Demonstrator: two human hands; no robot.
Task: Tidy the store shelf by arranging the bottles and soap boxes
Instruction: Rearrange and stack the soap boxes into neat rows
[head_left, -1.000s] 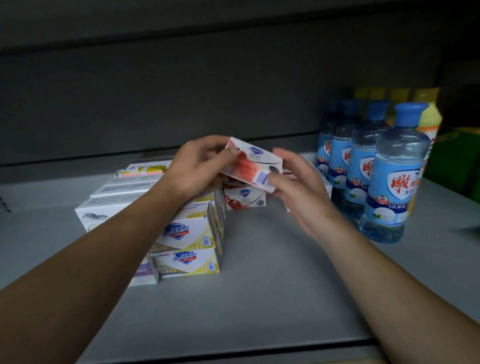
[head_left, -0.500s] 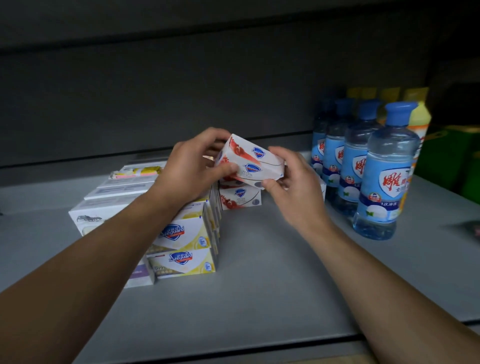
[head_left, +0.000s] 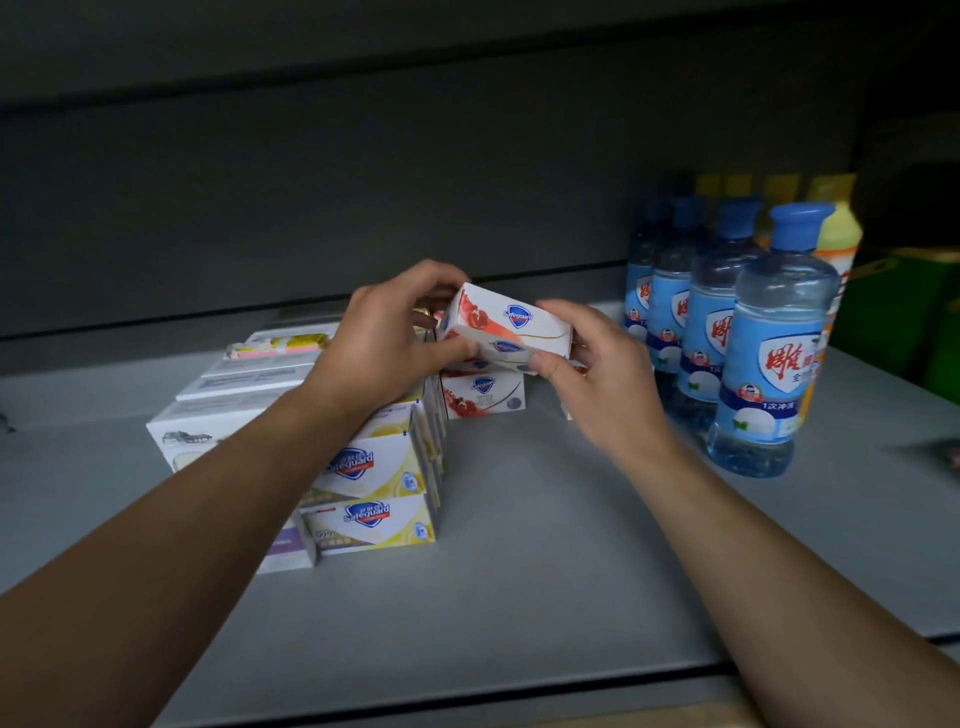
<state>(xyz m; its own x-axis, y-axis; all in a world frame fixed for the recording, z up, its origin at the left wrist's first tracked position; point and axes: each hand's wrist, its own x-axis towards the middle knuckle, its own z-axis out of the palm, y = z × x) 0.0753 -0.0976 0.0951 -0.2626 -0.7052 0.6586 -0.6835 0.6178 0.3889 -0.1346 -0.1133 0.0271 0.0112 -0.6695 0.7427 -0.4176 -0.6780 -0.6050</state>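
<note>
A white and red soap box (head_left: 506, 325) is held in the air between both hands, tilted. My left hand (head_left: 384, 345) grips its left end and my right hand (head_left: 597, 364) grips its right end. Just below it another red and white soap box (head_left: 483, 395) sits on the grey shelf (head_left: 519, 545). Left of that, yellow and white soap boxes (head_left: 371, 488) are stacked two high in rows, partly hidden by my left forearm. A row of clear bottles with blue caps and labels (head_left: 769, 364) stands at the right.
Flat white boxes (head_left: 228, 395) lie at the back left beside the stack. Yellow-capped bottles (head_left: 836, 244) stand behind the blue ones, with green packages (head_left: 904, 312) at the far right. The shelf's front edge (head_left: 467, 691) runs across below my arms.
Both hands turned the red soap box, so its barcode face gave way to the logo faces, and lowered it toward the box lying on the shelf.
</note>
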